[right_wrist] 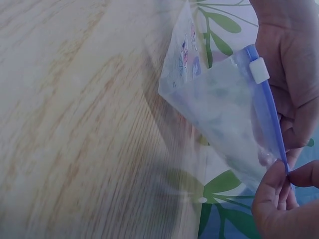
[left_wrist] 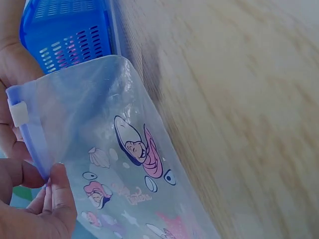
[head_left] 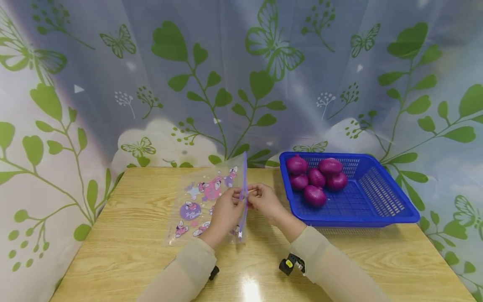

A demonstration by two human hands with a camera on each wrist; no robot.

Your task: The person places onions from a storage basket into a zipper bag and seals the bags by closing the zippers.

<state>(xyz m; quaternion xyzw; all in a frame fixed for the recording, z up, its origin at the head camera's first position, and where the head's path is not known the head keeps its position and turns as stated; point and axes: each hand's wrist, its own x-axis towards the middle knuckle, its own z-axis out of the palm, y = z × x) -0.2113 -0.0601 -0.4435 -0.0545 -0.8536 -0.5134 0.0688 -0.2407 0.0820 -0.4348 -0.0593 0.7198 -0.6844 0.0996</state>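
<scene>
A clear slider zip bag (head_left: 211, 184) printed with pink and purple cartoon figures stands partly raised off the wooden table, its purple zip edge (head_left: 245, 176) facing right. My left hand (head_left: 228, 212) pinches this edge near its middle, thumb and fingers meeting on the strip in the left wrist view. From the other side, my right hand (head_left: 266, 203) pinches the same strip, as its thumb and fingers (right_wrist: 274, 191) show in the right wrist view. The white slider (left_wrist: 19, 114) sits at the near end of the zip, away from both hands' fingertips.
To the right stands a blue plastic basket (head_left: 377, 218) with several purple onions (head_left: 315, 196) gathered in its left part. The wooden table (head_left: 132, 209) meets a leaf-printed curtain (head_left: 222, 63) at the back. A small black device (head_left: 288, 265) sits by the right sleeve.
</scene>
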